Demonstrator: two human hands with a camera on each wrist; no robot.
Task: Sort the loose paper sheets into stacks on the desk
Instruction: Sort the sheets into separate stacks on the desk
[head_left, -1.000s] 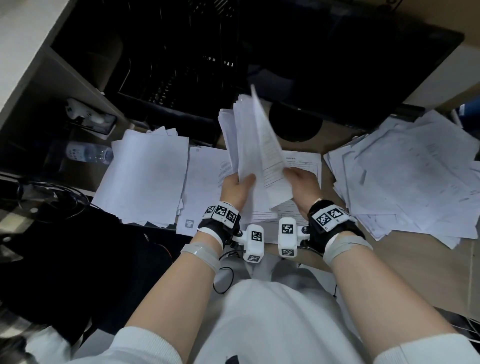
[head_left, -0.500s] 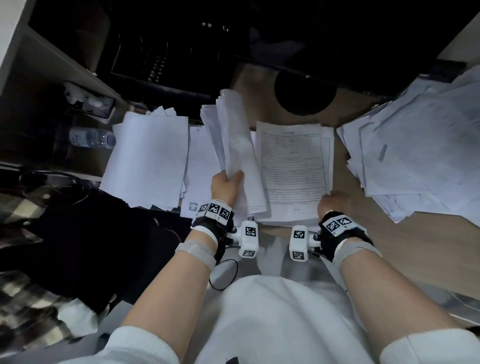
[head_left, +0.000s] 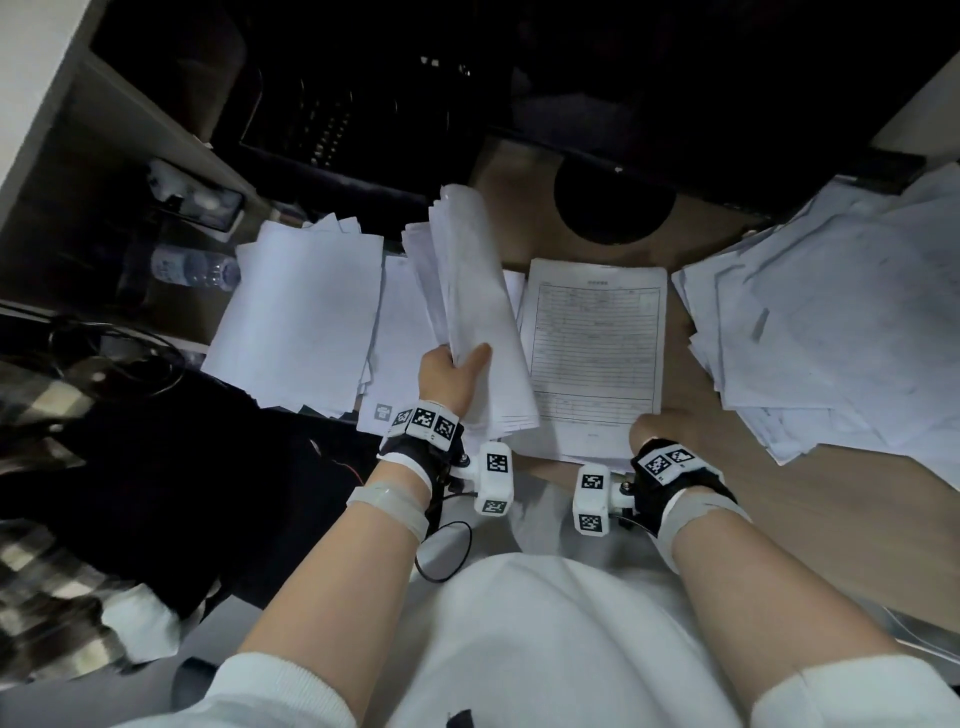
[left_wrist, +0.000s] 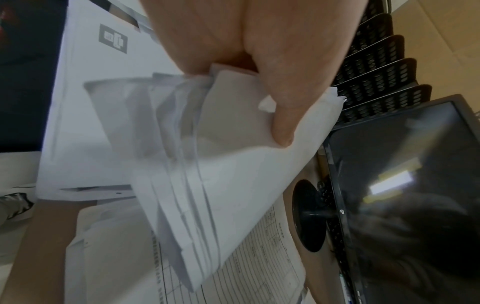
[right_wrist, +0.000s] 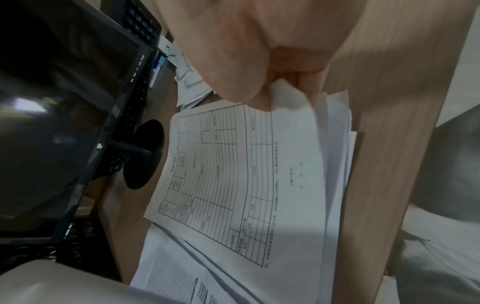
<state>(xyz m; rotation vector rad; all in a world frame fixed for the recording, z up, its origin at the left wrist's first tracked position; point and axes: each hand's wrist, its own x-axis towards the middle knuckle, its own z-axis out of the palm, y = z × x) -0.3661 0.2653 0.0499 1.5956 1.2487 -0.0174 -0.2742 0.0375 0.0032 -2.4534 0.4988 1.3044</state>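
Observation:
My left hand grips a thick bundle of white sheets by its near edge, thumb on top, the bundle curling upward above the desk; in the left wrist view the thumb presses the bundle. A printed form sheet lies on top of a small stack in front of me. My right hand pinches the near right corner of that form; in the right wrist view the fingers hold the paper corner above the form.
A neat blank stack lies at the left, another sheet pile beside it. A messy heap of loose papers covers the right of the wooden desk. A monitor stand base, black file rack and water bottle sit behind.
One second ago both hands held the bundle upright. Since then the right hand has laid the form sheet flat on the centre stack and still pinches its corner; the left hand keeps the bundle.

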